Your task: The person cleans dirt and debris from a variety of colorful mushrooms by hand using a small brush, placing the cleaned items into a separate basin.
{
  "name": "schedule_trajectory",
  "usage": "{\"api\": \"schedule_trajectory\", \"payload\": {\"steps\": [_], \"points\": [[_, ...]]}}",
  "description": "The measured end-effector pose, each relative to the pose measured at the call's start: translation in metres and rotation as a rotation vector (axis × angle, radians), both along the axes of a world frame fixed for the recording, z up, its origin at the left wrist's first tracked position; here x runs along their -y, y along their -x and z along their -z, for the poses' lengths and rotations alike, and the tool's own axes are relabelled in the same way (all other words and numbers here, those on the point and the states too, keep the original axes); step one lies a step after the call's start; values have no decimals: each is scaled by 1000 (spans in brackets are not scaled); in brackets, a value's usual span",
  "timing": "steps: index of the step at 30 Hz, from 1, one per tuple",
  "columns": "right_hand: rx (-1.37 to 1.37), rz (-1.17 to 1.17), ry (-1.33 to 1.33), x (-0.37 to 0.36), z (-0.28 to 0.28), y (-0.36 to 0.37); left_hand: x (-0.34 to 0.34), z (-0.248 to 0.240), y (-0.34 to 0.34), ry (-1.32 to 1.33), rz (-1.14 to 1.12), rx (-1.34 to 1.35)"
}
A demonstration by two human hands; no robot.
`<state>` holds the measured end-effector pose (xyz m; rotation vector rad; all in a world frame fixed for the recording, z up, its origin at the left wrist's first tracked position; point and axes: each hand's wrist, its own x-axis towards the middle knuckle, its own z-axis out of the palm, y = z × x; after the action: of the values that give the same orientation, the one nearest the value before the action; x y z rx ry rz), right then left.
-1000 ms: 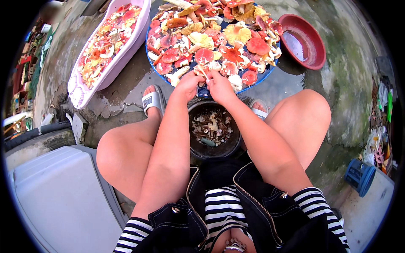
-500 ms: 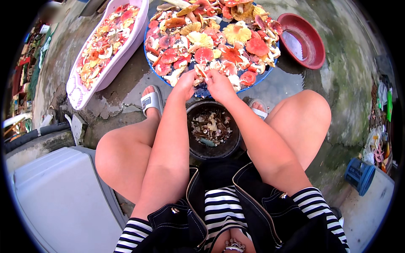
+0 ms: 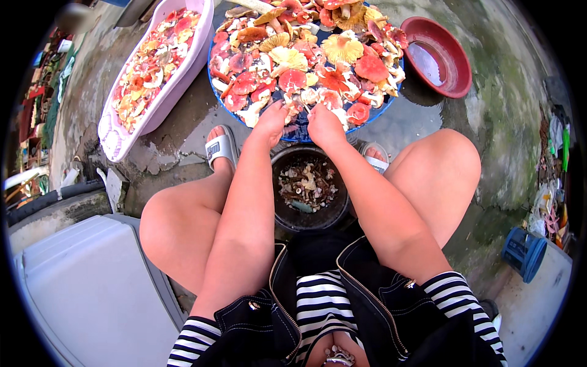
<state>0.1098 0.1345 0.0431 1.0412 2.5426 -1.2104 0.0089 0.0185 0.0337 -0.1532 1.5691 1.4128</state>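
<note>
Two curled hands [image 3: 325, 126], just apart, beside mushrooms [image 3: 293, 80], contents unclear.

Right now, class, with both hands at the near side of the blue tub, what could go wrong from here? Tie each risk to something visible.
1. Mushrooms lie close to the rim of the blue tub, so one nudged by the left hand or right hand might drop into the dark bucket of scraps nearby.
2. The ground looks wet near the sandals, so a foot could slip.
</note>
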Motion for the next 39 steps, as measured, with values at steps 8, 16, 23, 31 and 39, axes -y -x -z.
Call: {"api": "schedule_trajectory", "payload": {"steps": [8,16,23,31,39], "points": [[-104,-47,198,-6,8,-1,5,9,-3,-102,98,-181],[-119,-131,197,-2,0,0,12,44,11,313,75,-889],[-59,-116,131,7,-15,-2,14,46,10,222,-36,-847],[-20,-160,106,1,-10,-2,9,46,11,443,129,-1118],[67,-183,36,-9,-10,-8,-11,29,-13,714,311,-1133]]}}
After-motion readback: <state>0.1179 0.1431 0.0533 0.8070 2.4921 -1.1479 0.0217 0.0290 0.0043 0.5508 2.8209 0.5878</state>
